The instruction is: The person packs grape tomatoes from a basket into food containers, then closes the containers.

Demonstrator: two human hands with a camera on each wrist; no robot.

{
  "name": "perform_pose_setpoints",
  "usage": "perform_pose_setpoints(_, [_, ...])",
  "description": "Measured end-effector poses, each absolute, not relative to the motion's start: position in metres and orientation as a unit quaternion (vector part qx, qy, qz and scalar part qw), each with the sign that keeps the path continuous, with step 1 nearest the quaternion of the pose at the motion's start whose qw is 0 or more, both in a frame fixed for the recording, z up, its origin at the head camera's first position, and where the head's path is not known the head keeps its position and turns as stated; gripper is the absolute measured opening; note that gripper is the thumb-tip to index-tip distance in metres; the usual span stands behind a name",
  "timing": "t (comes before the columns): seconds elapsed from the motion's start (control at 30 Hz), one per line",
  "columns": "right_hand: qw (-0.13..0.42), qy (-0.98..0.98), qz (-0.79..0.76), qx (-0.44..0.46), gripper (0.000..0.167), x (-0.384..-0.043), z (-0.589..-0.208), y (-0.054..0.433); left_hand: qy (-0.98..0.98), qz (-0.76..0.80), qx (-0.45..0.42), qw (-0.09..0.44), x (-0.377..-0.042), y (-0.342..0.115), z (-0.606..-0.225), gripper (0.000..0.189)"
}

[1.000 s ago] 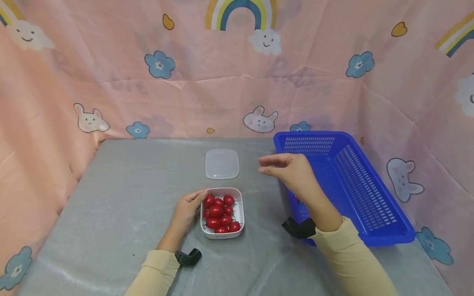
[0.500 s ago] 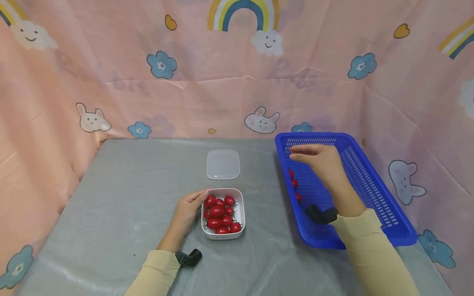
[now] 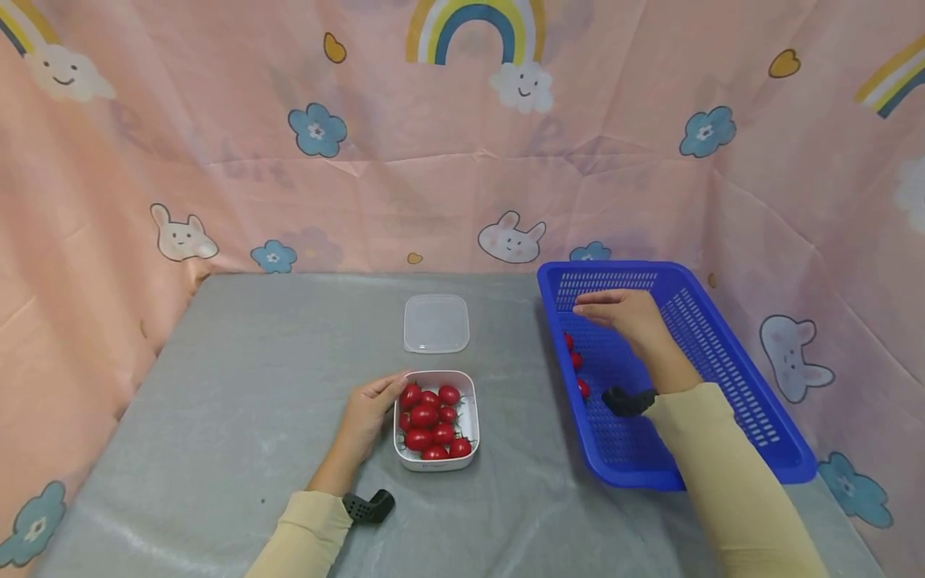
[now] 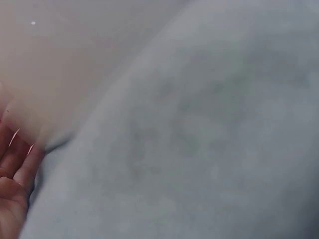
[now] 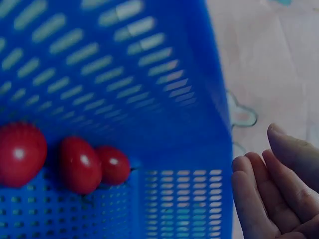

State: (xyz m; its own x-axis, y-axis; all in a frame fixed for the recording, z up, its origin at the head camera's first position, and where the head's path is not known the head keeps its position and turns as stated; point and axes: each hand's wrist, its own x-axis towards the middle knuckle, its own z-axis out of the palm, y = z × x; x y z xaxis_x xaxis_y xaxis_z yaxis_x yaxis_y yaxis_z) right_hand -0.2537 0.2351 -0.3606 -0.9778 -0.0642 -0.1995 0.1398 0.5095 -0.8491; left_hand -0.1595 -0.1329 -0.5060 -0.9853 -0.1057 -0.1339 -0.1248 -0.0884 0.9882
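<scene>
My left hand (image 3: pixel 368 415) holds the upper left corner of a white plastic food container (image 3: pixel 472 417), its thumb at the rim. Several red cherry tomatoes (image 3: pixel 424 415) lie inside that container. In the left wrist view the left hand (image 4: pixel 17 174) shows at the far left edge; the rest is a blurred pale surface. My right hand (image 3: pixel 630 317) hovers over the blue plastic basket (image 3: pixel 737 373), fingers extended and nothing in them. Three cherry tomatoes (image 5: pixel 79 164) sit along the basket's wall. The right hand (image 5: pixel 274 194) appears near the basket's end in the right wrist view.
A clear flat lid (image 3: pixel 437 323) lies on the grey tabletop (image 3: pixel 289 345) behind the container. A pink patterned cloth (image 3: pixel 433 185) hangs around the back and sides. The basket stands at the table's right side.
The right hand has moved rightward from the basket's left rim to above its inside, then tilted slightly, its fingers drawing closer together. The left hand and container have stayed put.
</scene>
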Motion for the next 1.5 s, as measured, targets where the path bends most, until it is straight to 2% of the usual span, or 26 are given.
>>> perform_pose_setpoints(0.33, [0.155, 0.862, -0.482, 0.038, 0.058, -0.27, -0.378, 0.242, 0.676, 0.733, -0.082, 0.006, -0.157, -0.132, -0.505, 0.034])
perform_pose_setpoints(0.73, [0.176, 0.853, -0.488, 0.051, 0.059, -0.279, -0.401, 0.252, 0.676, 0.732, -0.086, 0.005, -0.158, -0.132, -0.504, 0.032])
perform_pose_setpoints(1.17, [0.17, 0.859, -0.481, 0.049, 0.051, -0.279, -0.426, 0.253, 0.676, 0.732, -0.088, 0.007, -0.159, -0.132, -0.505, 0.033])
perform_pose_setpoints(1.5, [0.169, 0.856, -0.488, 0.033, 0.046, -0.278, -0.431, 0.243, 0.675, 0.733, -0.085, 0.006, -0.159, -0.132, -0.504, 0.034])
